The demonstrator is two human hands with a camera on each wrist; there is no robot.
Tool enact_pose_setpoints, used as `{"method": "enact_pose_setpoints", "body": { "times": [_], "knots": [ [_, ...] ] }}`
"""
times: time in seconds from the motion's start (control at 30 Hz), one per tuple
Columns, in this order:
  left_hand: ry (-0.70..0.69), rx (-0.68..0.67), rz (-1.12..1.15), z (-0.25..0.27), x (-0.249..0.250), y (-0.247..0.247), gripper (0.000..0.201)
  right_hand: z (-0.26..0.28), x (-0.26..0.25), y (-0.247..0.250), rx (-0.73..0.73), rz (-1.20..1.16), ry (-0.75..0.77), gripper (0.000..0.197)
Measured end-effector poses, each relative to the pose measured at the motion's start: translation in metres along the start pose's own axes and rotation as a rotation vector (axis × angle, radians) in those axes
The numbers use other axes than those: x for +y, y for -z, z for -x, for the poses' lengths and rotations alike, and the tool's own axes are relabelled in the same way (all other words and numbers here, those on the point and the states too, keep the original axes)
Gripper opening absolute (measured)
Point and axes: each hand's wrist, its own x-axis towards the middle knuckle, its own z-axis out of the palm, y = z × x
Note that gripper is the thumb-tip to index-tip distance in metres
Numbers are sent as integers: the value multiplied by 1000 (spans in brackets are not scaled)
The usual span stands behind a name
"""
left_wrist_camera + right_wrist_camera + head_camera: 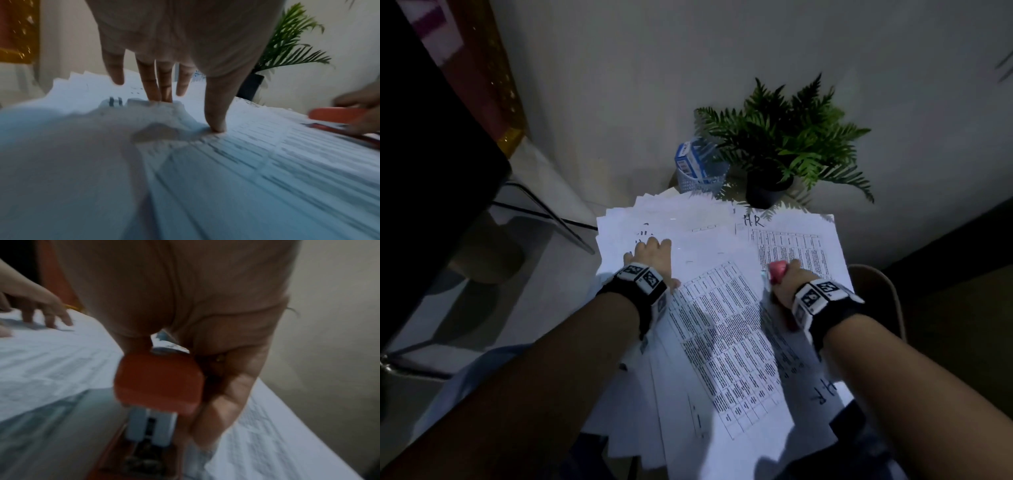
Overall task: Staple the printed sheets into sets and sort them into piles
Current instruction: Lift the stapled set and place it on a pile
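Observation:
Printed sheets [722,329] with tables lie fanned over a small table; several carry "HR" in handwriting. My left hand [654,255] lies flat on the left sheets, with straight fingertips [158,97] and the thumb pressing the paper [61,154]. My right hand [789,282] grips a red stapler [777,270] over the sheets at the right. In the right wrist view the stapler [158,382] points down and toward the camera, its metal end showing, with my fingers [230,399] curled round it. The stapler [339,113] also shows at the right edge of the left wrist view.
A dark pot with a green fern [784,144] stands at the table's far edge. Beside it sits a blue mesh holder [698,174] with a small blue box. A dark chair [431,137] is at the left. A pale wall [722,51] lies behind.

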Motion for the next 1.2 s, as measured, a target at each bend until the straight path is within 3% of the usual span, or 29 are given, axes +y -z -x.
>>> {"method": "enact_pose_setpoints", "body": {
  "times": [0.13, 0.2, 0.3, 0.4, 0.47, 0.67, 0.87, 1.2],
  "knots": [
    [31, -60, -112, -4, -2, 6, 66, -2, 29, 13, 85, 2, -95, 64],
    [24, -100, -92, 0, -3, 10, 57, 1, 33, 20, 132, -49, -108, 58],
    [5, -102, 131, 12, -7, 17, 52, 16, 26, 36, 262, -86, -34, 46],
    [-67, 27, 429, 33, -10, 27, 49, 45, 5, 47, 352, -291, 165, 23],
    [-147, 147, 570, 53, -9, 36, 33, 70, -11, 47, 311, -505, 277, 7],
    [-251, 302, 745, 112, 4, 45, 28, 125, -43, 34, 99, -950, 360, 12],
    [-366, 304, 763, 135, 9, 41, 27, 154, -45, 28, -9, -1081, 265, 21],
    [-430, 370, 684, 144, 11, 35, 25, 171, -46, 28, 16, -1073, 255, 22]
  ]
}}
